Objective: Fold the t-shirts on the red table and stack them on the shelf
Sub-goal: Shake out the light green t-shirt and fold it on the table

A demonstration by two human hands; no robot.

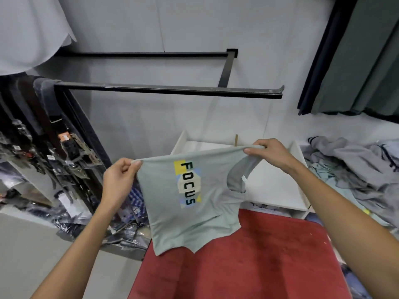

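Note:
A pale green t-shirt (194, 221) with a vertical "FOCUS" print hangs in the air, turned sideways, above the far left part of the red table (259, 255). My left hand (118, 180) pinches its upper left edge. My right hand (272, 154) pinches the upper right edge near the neck opening. The fabric is stretched between both hands and its lower edge dangles just over the table. Behind the shirt stands a white shelf (278, 186), partly hidden by it.
A heap of grey and pale t-shirts (356, 175) lies at the right beside the shelf. Dark belts and packaged goods (54, 147) hang and lie at the left. A black metal rail (168, 89) juts from the wall above. A dark curtain (356, 61) hangs at upper right.

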